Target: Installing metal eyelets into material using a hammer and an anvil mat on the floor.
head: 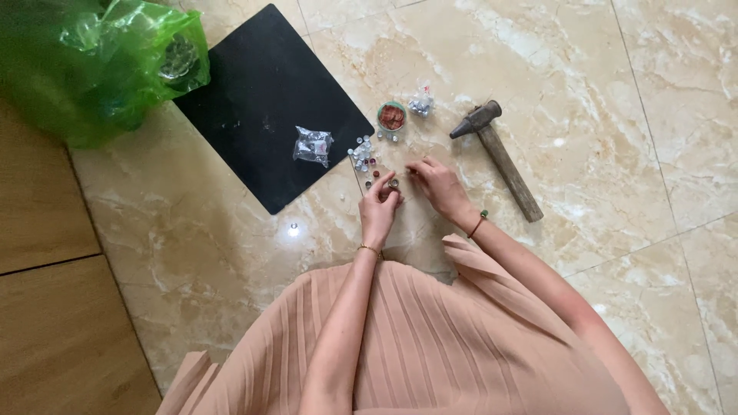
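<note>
Left hand (379, 206) has its grip pinched together on a tiny round metal bit (393, 184), looks like a small ring or snap part, held just above the glossy beige marble floor (584, 84). Right hand (438, 184) is just right of it, fingers curled w/ tips down near the floor; can't tell if that grip has anything in it.

Stuff around: a scatter of little beads (364, 154), clear and reddish, shiny, just far-left of the hands. Farther back a small round green tub (391, 116) w/ reddish bits inside, and a crinkly clear baggie (420, 102) right next to it. Another clear crinkly packet (313, 145) sits on a flat matte black board (254, 84) to the left. Hammer (498, 157) w/ worn wooden handle and dark metal head lies to the right, nothing blocking it. Far left there's a thin green plastic bag (92, 61), bunched up. One stray shiny bead (293, 228) near-left on the floor. Pleated peach skirt (430, 346) fills the near side.
</note>
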